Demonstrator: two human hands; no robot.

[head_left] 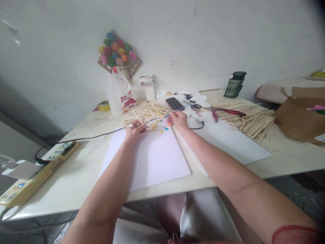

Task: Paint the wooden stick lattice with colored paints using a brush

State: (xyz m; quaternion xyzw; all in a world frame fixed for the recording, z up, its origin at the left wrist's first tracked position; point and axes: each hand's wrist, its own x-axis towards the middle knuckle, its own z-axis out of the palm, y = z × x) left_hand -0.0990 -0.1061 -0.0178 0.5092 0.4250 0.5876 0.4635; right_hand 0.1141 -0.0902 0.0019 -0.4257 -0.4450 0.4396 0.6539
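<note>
- The right hand [178, 120] is pinching a thin blue stick [175, 110] between nearly closed fingers, its tip pointing toward the left hand – perhaps a brush, though the blur is hiding its end
- The left hand [136, 129] is bending its fingers beside the stick work [152, 111]; they are showing only a slight gap, and I cannot tell whether they are gripping a piece
- The stick work is lying just beyond the white paper [157, 159], between and ahead of both hands
- Small coloured bits [166, 128] are sitting near the paper's far edge, close to the right hand
- As for progress, some sticks seem to be forming a lattice already – that part is looking done – while a big pile of sticks [250, 120] is lying loose, apparently unused
- Most of the paper is staying bare, and no finished piece is standing out within the tangle
</note>
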